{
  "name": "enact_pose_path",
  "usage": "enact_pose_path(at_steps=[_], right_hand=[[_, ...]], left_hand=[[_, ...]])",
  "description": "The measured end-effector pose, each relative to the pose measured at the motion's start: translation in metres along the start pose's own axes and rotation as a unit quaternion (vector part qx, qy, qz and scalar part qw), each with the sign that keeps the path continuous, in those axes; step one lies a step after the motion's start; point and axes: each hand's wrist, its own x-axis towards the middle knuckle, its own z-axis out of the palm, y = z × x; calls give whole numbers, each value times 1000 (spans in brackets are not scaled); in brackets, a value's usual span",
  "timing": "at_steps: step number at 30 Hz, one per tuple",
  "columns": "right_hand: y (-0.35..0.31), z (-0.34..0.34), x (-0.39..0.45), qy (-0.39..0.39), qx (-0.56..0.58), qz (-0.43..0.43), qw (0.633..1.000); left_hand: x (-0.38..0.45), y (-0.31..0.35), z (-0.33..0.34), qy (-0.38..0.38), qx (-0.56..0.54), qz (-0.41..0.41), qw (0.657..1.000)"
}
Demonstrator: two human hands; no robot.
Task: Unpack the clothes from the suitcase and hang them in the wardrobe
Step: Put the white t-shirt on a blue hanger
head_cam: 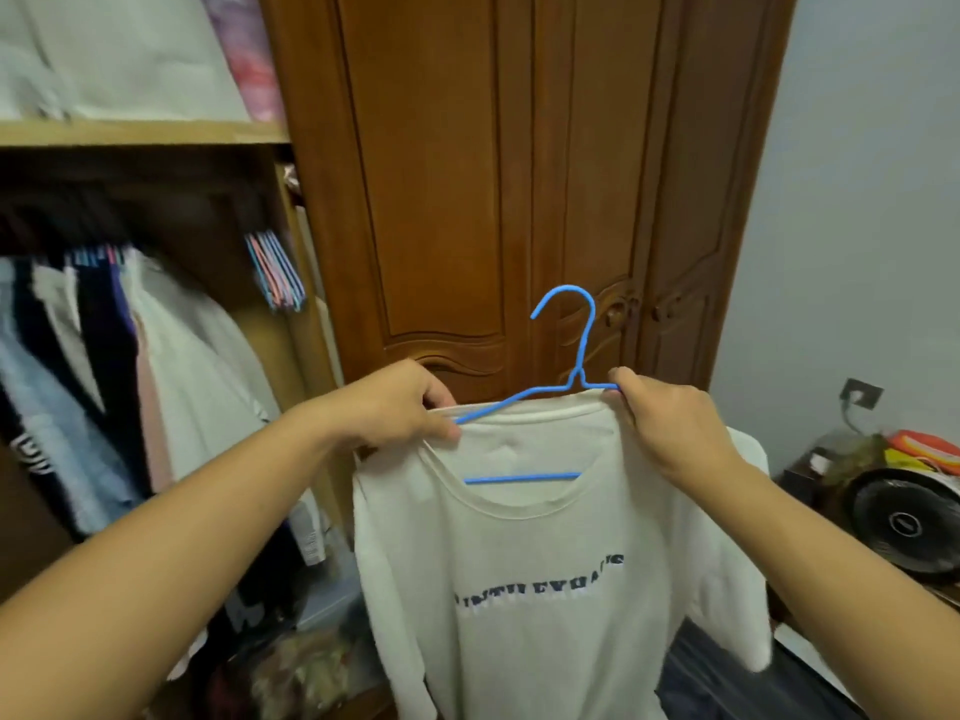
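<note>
A white T-shirt (530, 563) with dark printed letters hangs in front of me on a blue wire hanger (582, 350), whose hook points left. My left hand (400, 407) pinches the shirt's left shoulder and the hanger's left arm. My right hand (670, 423) grips the right shoulder of the shirt over the hanger's right end. The open wardrobe (145, 132) is to the left, with several garments (104, 387) hanging inside. The suitcase is not in view.
A bunch of empty blue and pink hangers (275, 272) hangs at the wardrobe's right side. The brown wooden wardrobe door (519, 174) stands straight behind the shirt. A black round fan (904, 527) and clutter sit low on the right. Bags lie on the wardrobe floor.
</note>
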Motion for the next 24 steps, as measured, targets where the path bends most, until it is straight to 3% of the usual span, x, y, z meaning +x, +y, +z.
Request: enact_pose_path(at_steps=[2,4,6,10,11,15,19,21,24], right_hand=[[-2,7,2,9,10,-24,1000],[-9,17,4,1,7,-35,999],[-22,24,12,-5,5,-37,999],[-45,18,29,-1,55,-41,998],[-45,13,33,-1,82,-24,996],[-40,-7,46,16,218,-8,976],[-37,-20,47,-13,345,-32,938],[-33,-12,40,32,352,-21,935],[-25,-6,33,129,409,78,900]], left_hand=[[-6,-10,-3,26,-59,-46,997],[-7,-12,1,109,-124,-72,984],[-3,0,14,191,-74,-63,977],[-12,23,27,290,63,35,954],[-16,18,20,284,57,52,956],[-26,-3,0,109,53,134,984],[-29,-23,-2,202,173,184,946],[-32,-32,-3,233,223,167,932],[-38,-48,-4,272,226,122,927]])
